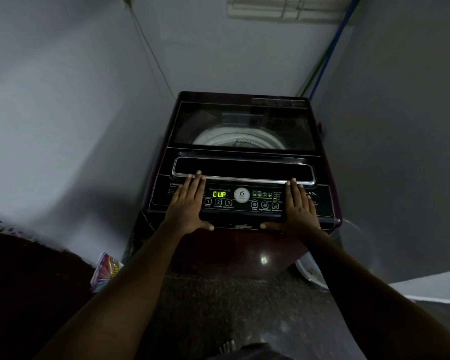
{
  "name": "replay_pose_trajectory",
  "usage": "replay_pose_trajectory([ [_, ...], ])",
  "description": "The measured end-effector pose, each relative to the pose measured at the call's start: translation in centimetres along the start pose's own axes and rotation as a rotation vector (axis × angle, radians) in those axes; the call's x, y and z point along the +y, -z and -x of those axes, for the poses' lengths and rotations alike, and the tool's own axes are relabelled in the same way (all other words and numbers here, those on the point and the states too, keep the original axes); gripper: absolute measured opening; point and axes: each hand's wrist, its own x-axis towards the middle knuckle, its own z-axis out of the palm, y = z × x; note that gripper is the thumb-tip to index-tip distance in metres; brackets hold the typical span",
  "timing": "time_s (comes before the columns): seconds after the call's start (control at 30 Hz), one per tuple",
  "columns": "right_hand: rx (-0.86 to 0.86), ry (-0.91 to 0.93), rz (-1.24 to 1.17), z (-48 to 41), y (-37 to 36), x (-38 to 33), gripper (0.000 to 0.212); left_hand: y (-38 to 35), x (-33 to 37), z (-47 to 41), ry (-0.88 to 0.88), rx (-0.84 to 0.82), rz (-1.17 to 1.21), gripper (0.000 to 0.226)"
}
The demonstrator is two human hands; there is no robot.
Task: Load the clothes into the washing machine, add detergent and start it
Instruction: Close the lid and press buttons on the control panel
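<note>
Dim corner; washer (244, 165) lid (242, 123) closed, display (219, 194) lit; left hand (190, 203), right hand (299, 206) lie flat, gripping nothing. Start/Pause (228, 202) press seems next.

**A:** cant see into the drum (234, 140) tbh, lid (244, 118) glass is too dark, only a bit of pale rim shows

**B:** yep. left hand (186, 203) covers pt of the model text, tiny panel (244, 212) labels unreadable. packet (105, 271) name half in shadow, white tub (305, 271) partly behind right forearm (353, 276), vent (283, 7) cut off at top
</note>
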Motion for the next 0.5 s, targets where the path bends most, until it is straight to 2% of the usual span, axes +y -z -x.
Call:
replay_pose_trajectory([
  [0.5,0.011,-0.002,0.015,0.03,-0.04,-0.07,0.143,0.05,0.05,-0.07,0.004,0.011,0.023,0.148],
])
